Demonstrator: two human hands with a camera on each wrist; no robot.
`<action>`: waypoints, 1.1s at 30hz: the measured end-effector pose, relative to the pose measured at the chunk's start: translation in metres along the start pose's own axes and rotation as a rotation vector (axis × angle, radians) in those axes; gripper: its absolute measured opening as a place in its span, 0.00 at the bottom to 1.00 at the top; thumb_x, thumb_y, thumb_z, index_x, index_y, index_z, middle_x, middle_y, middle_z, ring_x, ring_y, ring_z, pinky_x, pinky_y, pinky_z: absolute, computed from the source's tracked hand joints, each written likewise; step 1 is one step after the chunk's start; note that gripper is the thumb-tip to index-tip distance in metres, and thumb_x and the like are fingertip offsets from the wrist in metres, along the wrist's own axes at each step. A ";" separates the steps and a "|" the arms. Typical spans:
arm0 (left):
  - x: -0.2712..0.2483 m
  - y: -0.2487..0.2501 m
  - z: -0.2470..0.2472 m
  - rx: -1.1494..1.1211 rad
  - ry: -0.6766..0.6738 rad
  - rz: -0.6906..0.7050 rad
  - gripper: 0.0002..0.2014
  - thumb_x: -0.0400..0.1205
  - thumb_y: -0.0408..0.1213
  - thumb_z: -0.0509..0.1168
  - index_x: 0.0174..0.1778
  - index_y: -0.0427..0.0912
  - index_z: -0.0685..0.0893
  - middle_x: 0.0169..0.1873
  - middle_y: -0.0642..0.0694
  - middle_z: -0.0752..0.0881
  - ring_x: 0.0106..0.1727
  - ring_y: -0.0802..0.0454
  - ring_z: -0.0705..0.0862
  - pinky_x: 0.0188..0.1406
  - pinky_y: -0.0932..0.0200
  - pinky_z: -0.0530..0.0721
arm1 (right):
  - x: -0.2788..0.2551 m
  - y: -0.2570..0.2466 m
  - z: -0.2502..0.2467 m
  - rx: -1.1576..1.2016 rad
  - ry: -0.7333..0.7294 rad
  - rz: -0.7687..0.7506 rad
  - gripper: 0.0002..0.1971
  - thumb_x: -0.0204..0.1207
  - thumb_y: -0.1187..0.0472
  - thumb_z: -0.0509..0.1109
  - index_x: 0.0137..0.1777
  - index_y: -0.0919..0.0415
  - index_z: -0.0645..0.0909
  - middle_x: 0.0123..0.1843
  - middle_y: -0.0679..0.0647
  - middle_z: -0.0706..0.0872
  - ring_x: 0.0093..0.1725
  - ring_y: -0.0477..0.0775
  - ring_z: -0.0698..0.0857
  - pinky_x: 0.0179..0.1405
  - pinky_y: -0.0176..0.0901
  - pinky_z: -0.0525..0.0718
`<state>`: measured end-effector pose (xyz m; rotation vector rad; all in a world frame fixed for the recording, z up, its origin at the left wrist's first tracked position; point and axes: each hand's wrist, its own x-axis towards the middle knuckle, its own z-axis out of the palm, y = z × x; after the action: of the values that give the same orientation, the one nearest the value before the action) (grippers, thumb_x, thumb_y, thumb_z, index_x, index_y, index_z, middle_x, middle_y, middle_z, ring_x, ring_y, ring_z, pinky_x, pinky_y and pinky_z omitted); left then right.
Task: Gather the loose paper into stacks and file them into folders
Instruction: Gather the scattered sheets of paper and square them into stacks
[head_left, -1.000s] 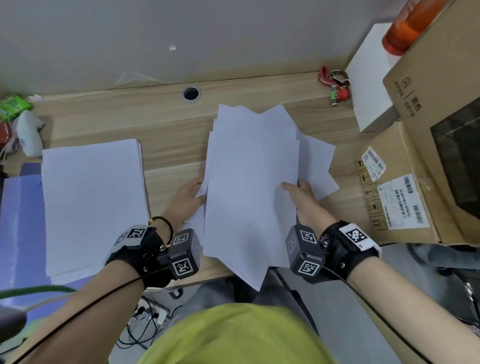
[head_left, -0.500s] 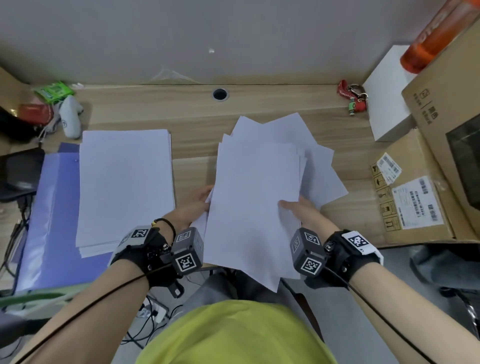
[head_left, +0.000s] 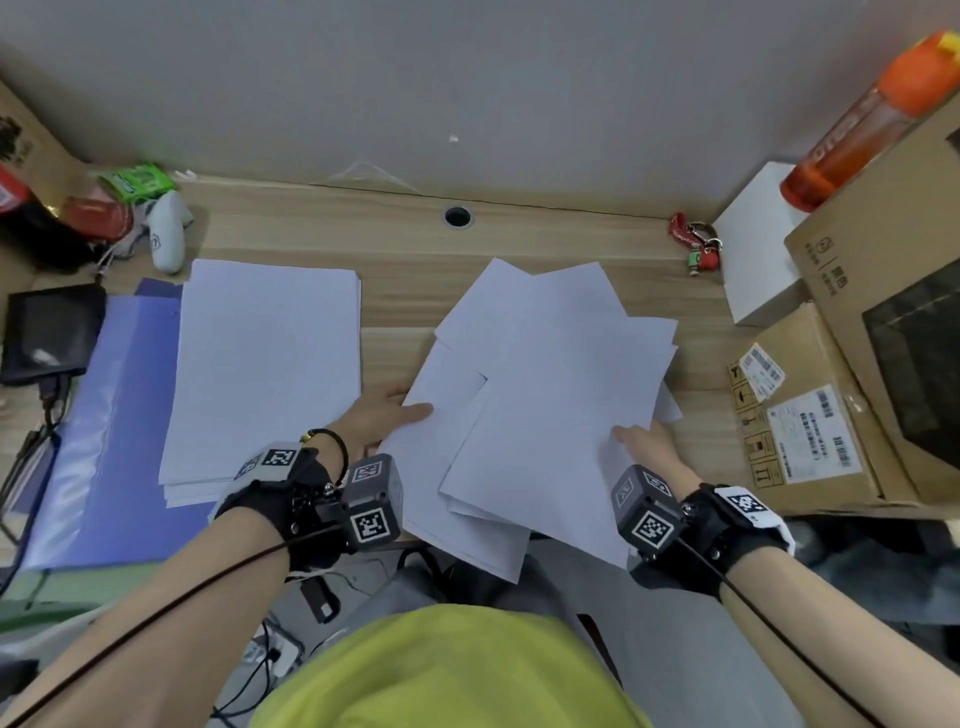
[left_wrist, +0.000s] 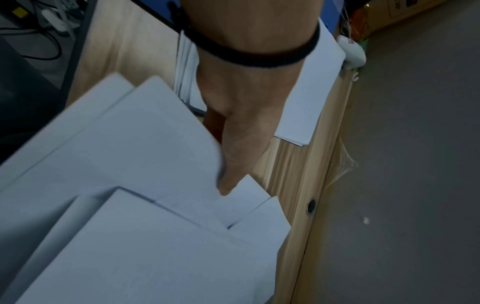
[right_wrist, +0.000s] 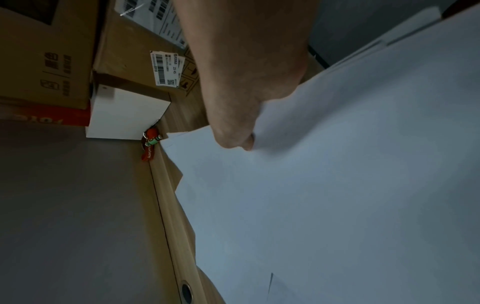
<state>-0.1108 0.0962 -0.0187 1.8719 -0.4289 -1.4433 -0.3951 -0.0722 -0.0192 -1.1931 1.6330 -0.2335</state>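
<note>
Loose sheets (head_left: 550, 395) fanned mid-desk, overhanging the near edge. Left hand (head_left: 382, 415) pinches their left edge, thumb on top; right hand (head_left: 647, 441) grips the right edge. Only the head view shows the squared stack (head_left: 265, 364) on the blue folder (head_left: 104, 426). Right wrist view shows fingers tucked under the paper.

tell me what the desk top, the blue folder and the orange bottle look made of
Pale wood-grain desk top: likely matt laminate, since the streaks run very evenly. Blue folder: glossy plastic, judging by its bright sheen. Orange bottle: translucent plastic by the look, with an opaque orange cap.
</note>
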 end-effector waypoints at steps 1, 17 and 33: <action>-0.001 0.004 0.001 0.085 -0.043 0.027 0.19 0.79 0.38 0.72 0.66 0.40 0.82 0.58 0.46 0.87 0.48 0.54 0.87 0.38 0.65 0.83 | -0.005 -0.002 0.004 0.015 0.002 -0.010 0.07 0.79 0.76 0.61 0.46 0.66 0.77 0.44 0.59 0.81 0.50 0.55 0.77 0.25 0.26 0.74; -0.099 0.181 -0.027 0.288 -0.308 0.676 0.12 0.84 0.37 0.64 0.61 0.38 0.82 0.54 0.40 0.88 0.50 0.48 0.88 0.54 0.51 0.86 | -0.020 -0.026 0.040 0.066 -0.031 -0.014 0.12 0.80 0.76 0.60 0.59 0.64 0.70 0.44 0.58 0.78 0.46 0.56 0.76 0.10 0.25 0.70; 0.001 0.048 -0.039 -0.041 -0.001 0.230 0.22 0.79 0.40 0.72 0.68 0.43 0.77 0.59 0.48 0.87 0.54 0.51 0.89 0.47 0.57 0.88 | -0.046 -0.093 0.053 0.272 -0.359 -0.247 0.13 0.82 0.61 0.65 0.66 0.61 0.79 0.50 0.53 0.90 0.48 0.51 0.90 0.43 0.41 0.87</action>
<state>-0.0660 0.0759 0.0193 1.7273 -0.5903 -1.2900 -0.3010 -0.0605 0.0476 -1.1483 1.1048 -0.3630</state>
